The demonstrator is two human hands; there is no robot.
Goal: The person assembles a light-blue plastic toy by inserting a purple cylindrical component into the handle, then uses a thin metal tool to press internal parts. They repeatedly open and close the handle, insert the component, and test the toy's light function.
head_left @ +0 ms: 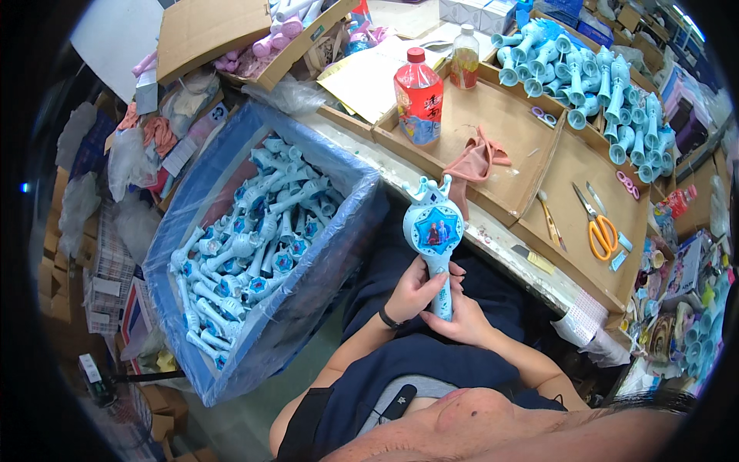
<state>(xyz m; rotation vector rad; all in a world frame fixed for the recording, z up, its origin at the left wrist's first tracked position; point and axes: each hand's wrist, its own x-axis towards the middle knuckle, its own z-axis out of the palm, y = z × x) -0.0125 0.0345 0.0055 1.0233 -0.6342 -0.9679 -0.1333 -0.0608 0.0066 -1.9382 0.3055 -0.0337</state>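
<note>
A light blue toy wand (433, 229) stands upright before me, its round head topped by a crown and set with a star-shaped picture. My left hand (413, 292) is closed round the upper handle, thumb across its front. Lower down, my right hand (467, 320) grips the same handle, with its thumb near the bottom end. Part of the fingers of both hands is hidden behind the wand. To the left, a bin lined with blue plastic (356, 202) holds a heap of similar wands (258, 235).
On the bench, cardboard trays (531, 154) hold a red-labelled bottle (419, 100), a pink cloth (479, 160), orange-handled scissors (603, 237) and a brush (550, 219). Many light blue wand parts (577, 73) fill a box at the far right. An open carton (300, 48) with pink parts stands behind the bin.
</note>
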